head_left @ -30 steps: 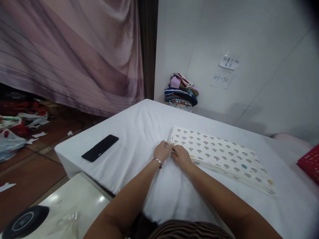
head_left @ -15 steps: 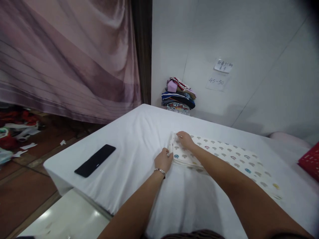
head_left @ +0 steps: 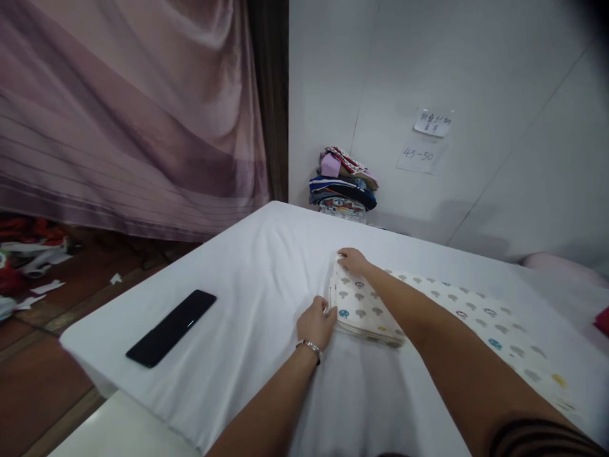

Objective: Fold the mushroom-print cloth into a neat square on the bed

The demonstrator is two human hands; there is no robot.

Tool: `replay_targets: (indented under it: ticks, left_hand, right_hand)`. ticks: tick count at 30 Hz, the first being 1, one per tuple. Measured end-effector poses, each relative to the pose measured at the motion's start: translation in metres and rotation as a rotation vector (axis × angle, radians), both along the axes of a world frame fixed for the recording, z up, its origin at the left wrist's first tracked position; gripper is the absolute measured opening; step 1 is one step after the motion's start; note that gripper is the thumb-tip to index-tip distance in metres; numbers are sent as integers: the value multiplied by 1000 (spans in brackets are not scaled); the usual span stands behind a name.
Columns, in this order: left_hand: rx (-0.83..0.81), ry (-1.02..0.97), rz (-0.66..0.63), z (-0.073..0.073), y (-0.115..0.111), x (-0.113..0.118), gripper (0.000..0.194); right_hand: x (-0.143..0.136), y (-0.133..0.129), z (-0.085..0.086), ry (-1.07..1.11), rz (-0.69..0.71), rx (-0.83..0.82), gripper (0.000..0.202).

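A white cloth [head_left: 360,301] printed with grey mushroom-like shapes and a few coloured motifs lies in layers on the white-covered table [head_left: 247,279]. It stretches away to the right, partly hidden under my right forearm. My left hand [head_left: 316,322], with a bracelet at the wrist, pinches the near left corner of the layers between thumb and fingers. At the far left corner, my right hand [head_left: 353,261] is closed on the cloth's edge. Both hands rest close to the tabletop along the cloth's left edge.
A black phone-like slab [head_left: 172,327] lies on the table to the left. Behind the table, a stack of folded clothes [head_left: 343,184] rises against the wall. A pink curtain [head_left: 143,114] hangs at left. Something red [head_left: 602,321] shows at the right edge. Scraps [head_left: 45,287] litter the floor.
The view has shifted slightly, so the phone-like slab sits lower and further left. Both hands keep their hold at the cloth's left corners. The layered left part now stands out more clearly.
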State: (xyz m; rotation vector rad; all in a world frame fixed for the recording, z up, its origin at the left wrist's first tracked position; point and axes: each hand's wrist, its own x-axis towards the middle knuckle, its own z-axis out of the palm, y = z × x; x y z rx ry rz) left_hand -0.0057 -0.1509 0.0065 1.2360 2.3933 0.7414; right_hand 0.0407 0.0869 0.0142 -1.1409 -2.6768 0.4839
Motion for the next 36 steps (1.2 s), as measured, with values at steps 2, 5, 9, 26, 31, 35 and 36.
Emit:
replay_targets:
  ticks: [2, 5, 9, 26, 31, 35, 36]
  left_hand:
    - [4, -6, -3, -1, 0, -1, 21]
    - [2, -8, -4, -1, 0, -1, 21]
    - [-8, -14, -16, 2, -1, -2, 20]
    - [14, -13, -60, 4, -2, -7, 21]
    - [-16, 18, -65, 1, 0, -13, 23]
    - [-30, 48, -88, -1, 4, -18, 29]
    - [-16, 48, -102, -1, 5, -20, 30]
  right_hand:
    - [-1, -2, -7, 30, -24, 14, 36]
    - [-3, -8, -16, 65, -50, 39, 34]
    - [-2, -16, -20, 76, -61, 103, 34]
    - [36, -90, -13, 1, 69, 196, 40]
    - [47, -93, -5, -28, 90, 120, 40]
    - [104, -77, -1, 37, -48, 154, 42]
    - [127, -72, -1, 40, -116, 171, 40]
